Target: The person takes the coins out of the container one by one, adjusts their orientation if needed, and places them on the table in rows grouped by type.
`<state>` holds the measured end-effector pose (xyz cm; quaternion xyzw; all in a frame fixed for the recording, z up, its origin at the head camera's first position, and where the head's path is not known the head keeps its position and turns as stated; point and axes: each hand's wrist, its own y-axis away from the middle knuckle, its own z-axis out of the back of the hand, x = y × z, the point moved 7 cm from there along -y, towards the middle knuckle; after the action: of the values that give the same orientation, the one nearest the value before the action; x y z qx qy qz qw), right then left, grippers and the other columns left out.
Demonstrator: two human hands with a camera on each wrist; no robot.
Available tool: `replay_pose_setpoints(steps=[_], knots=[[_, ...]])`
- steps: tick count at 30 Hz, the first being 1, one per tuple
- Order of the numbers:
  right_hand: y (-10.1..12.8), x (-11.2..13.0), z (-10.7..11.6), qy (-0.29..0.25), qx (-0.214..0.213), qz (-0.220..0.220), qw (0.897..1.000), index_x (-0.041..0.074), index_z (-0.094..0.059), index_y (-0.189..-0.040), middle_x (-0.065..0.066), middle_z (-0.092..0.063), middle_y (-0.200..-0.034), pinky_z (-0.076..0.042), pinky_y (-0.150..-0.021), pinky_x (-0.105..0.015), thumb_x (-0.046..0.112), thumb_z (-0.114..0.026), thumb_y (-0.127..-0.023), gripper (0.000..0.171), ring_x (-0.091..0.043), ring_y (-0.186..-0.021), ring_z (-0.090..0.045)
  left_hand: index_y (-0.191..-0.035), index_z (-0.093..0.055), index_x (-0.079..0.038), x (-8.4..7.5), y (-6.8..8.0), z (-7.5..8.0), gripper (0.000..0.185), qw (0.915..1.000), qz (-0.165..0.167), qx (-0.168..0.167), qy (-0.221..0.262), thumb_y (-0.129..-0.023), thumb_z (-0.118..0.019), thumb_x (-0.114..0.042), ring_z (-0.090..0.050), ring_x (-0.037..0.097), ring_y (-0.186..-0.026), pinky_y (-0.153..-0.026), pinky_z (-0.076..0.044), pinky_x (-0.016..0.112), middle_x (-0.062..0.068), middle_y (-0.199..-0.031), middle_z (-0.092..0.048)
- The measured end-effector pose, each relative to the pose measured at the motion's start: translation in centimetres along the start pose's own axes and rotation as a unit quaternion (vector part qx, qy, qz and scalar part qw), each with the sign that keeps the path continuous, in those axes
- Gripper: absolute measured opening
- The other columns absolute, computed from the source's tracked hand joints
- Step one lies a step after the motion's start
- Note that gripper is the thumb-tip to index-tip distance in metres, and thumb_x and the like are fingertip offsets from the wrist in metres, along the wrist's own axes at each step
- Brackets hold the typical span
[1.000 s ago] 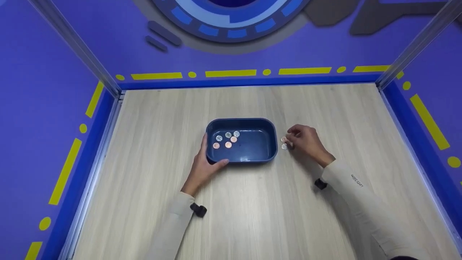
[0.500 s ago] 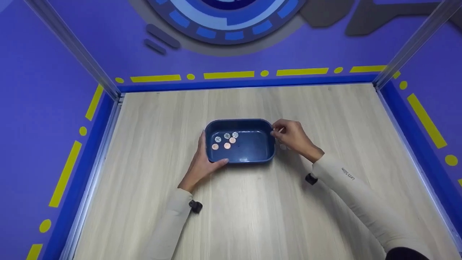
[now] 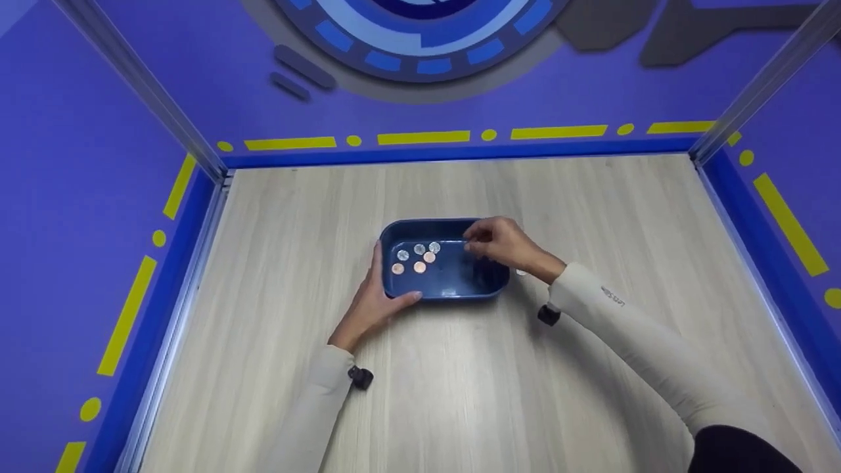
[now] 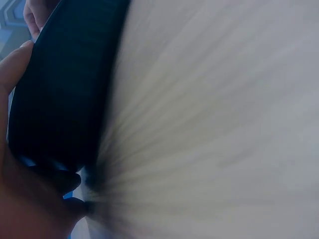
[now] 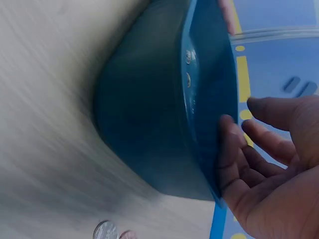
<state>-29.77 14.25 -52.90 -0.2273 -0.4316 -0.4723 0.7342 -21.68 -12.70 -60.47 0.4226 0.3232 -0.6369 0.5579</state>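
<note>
A dark blue tray (image 3: 489, 287) sits mid-table with several silver and copper coins (image 3: 419, 257) in its left half. My left hand (image 3: 374, 302) grips the tray's near-left corner, thumb on the front rim; the left wrist view shows the tray wall (image 4: 65, 94) against my palm. My right hand (image 3: 493, 241) hovers over the tray's right half, fingertips pointing left. In the right wrist view its fingers (image 5: 271, 142) are loosely spread beside the tray rim (image 5: 199, 99), with nothing visible between them.
A silver coin (image 3: 521, 271) lies on the wooden table (image 3: 591, 197) just right of the tray; the right wrist view shows two loose coins (image 5: 106, 231) there. Blue-and-yellow walls enclose the table on three sides.
My right hand left the loose coins on the table and moved left, from beside the tray to above its inside. The left hand and the tray stayed put.
</note>
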Motion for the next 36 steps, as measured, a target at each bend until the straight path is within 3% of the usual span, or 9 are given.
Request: replay_pose_setpoints(steps=[9, 12, 18, 23, 31, 36], knots=[[-2.2, 0.0, -2.1, 0.052, 0.053, 0.026, 0.997, -0.01, -0.078, -0.12, -0.015, -0.08, -0.096, -0.056, -0.068, -0.021, 0.002, -0.08, -0.097, 0.026, -0.013, -0.075, -0.071, -0.179, 0.003, -0.019, -0.1, 0.1, -0.1, 0.138, 1.0, 0.001, 0.002, 0.006, -0.086, -0.092, -0.056, -0.033, 0.04, -0.161, -0.13, -0.029, 0.059, 0.023, -0.18, -0.023], [-2.9, -0.2, -2.4, 0.051, 0.06, 0.029, 0.996, -0.01, -0.078, -0.122, -0.015, -0.08, -0.094, -0.056, -0.068, -0.022, 0.003, -0.08, -0.097, 0.028, -0.016, -0.075, -0.072, -0.179, 0.004, -0.02, 0.0, 0.2, -0.2, 0.139, 1.0, 0.001, 0.003, 0.008, -0.086, -0.092, -0.057, -0.032, 0.038, -0.162, -0.13, -0.028, 0.058, 0.021, -0.181, -0.021], [-4.2, -0.9, -3.3, 0.048, 0.079, 0.013, 0.996, -0.009, -0.077, -0.127, -0.019, -0.081, -0.096, -0.055, -0.062, -0.018, 0.0, -0.08, -0.098, 0.031, -0.035, -0.079, -0.079, -0.179, 0.005, -0.025, 0.2, 0.2, -0.2, 0.14, 0.9999, 0.008, 0.006, 0.005, -0.085, -0.091, -0.062, -0.03, 0.035, -0.163, -0.131, -0.028, 0.055, 0.016, -0.183, -0.018], [-5.1, -0.6, -4.4, 0.081, 0.092, 0.032, 0.992, -0.008, -0.077, -0.128, -0.021, -0.081, -0.094, -0.055, -0.059, -0.021, -0.001, -0.08, -0.097, 0.032, -0.026, -0.07, -0.075, -0.179, 0.005, -0.024, 0.2, 0.1, -0.2, 0.14, 0.9999, 0.009, 0.006, 0.005, -0.084, -0.092, -0.061, -0.033, 0.038, -0.161, -0.129, -0.03, 0.058, 0.019, -0.181, -0.021], [-6.0, 0.4, -6.2, 0.171, 0.097, 0.073, 0.978, -0.005, -0.08, -0.124, -0.017, -0.081, -0.114, -0.061, -0.088, -0.044, 0.002, -0.079, -0.097, 0.028, -0.024, -0.094, -0.073, -0.179, 0.004, -0.023, 0.0, 0.3, 0.0, 0.139, 1.0, 0.005, 0.002, 0.0, -0.085, -0.091, -0.061, -0.034, 0.04, -0.161, -0.129, -0.031, 0.059, 0.021, -0.181, -0.022], [-6.4, 0.6, -6.7, 0.2, 0.098, 0.064, 0.973, -0.003, -0.079, -0.122, -0.016, -0.08, -0.112, -0.061, -0.089, -0.047, 0.003, -0.078, -0.097, 0.026, -0.027, -0.096, -0.073, -0.179, 0.005, -0.025, 0.1, 0.4, 0.1, 0.137, 1.0, 0.004, 0.0, -0.005, -0.086, -0.088, -0.064, -0.031, 0.037, -0.163, -0.129, -0.031, 0.057, 0.017, -0.182, -0.018]])
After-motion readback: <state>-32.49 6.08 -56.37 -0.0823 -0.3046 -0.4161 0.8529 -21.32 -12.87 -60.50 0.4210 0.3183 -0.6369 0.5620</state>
